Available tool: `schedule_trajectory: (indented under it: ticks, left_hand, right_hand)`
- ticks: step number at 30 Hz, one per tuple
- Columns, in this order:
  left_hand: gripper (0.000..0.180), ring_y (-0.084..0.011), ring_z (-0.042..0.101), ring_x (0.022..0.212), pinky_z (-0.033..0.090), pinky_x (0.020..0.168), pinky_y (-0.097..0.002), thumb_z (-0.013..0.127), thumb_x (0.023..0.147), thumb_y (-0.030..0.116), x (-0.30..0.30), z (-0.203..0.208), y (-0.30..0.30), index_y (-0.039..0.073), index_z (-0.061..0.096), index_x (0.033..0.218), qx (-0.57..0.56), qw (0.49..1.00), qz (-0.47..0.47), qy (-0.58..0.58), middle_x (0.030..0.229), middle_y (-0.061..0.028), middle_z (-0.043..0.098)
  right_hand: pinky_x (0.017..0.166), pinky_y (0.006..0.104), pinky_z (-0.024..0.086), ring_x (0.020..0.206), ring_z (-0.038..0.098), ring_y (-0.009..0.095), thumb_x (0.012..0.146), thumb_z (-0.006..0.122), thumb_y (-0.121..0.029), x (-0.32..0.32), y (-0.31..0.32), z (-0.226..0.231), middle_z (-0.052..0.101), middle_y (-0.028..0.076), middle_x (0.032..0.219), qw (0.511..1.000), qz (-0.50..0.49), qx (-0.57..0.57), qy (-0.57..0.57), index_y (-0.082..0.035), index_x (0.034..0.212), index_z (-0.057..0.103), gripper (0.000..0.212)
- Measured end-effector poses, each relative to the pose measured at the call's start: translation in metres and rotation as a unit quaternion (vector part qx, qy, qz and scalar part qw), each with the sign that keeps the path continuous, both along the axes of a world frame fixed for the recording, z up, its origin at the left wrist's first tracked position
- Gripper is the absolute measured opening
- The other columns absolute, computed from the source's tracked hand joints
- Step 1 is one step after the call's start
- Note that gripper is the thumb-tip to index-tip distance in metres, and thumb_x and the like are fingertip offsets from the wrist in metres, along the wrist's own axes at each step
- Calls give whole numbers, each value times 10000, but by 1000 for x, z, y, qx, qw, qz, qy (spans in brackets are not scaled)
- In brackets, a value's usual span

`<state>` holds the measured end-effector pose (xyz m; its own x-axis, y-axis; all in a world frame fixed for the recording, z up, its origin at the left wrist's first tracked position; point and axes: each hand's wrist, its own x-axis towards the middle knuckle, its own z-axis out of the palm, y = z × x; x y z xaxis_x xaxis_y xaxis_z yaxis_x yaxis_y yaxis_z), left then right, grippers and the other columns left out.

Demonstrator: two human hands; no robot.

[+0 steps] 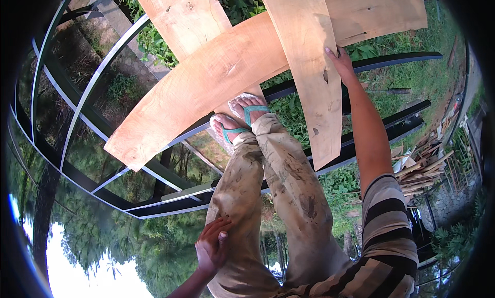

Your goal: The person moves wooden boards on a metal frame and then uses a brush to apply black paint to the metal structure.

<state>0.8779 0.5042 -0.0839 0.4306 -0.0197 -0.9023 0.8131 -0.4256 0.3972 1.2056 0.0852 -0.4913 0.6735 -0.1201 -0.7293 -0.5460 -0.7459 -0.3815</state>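
1. Gripping the right edge of the top plank (312, 86), the right hand (342, 66) places its thumb on the upper face; how far the fingers wrap underneath cannot be told.
2. The left hand (212, 245) holds nothing. Its fingers are loosely bent beside the left trouser leg (234, 195), well apart from the timber.
3. The top plank lies over the crosswise plank (206, 81), its near end pointing toward the person and projecting past the right leg.
4. The crosswise plank runs from lower left to upper right and covers part of the lower plank (183, 17). Two sandalled feet (250, 108) stand close to its near edge.
5. Done, as judged from the layout: three planks are up at the metal frame (105, 66), within reach.
6. Left, as judged: the planks cross rather than sit side by side, and no fastener can be made out, so placement and any fixing appear outstanding. Between the rails, grass (296, 115) shows through.
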Motion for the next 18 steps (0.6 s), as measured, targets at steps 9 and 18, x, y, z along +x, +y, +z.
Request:
schedule_trajectory:
  ticks: [9, 18]
  left_hand:
    - [317, -341, 653, 1139, 507, 964, -462, 555, 1008, 322, 32, -4, -2, 69, 725, 1093, 43, 995, -91, 7, 1108, -136, 717]
    - [497, -231, 667, 1037, 497, 944, -387, 467, 1072, 436, 124, -180, -9, 23, 584, 1322, -170, 974, 145, -33, 1132, -148, 694]
  right_hand:
    - [978, 441, 491, 1141, 654, 355, 843, 625, -751, -11, -29, 1, 672, 270, 1226, 996, -57, 16, 64, 83, 1245, 649, 926]
    - [953, 546, 482, 1075, 632, 514, 888, 475, -791, -49, 33, 148, 672, 362, 1071, 979, -10, -187, -80, 97, 1099, 707, 942]
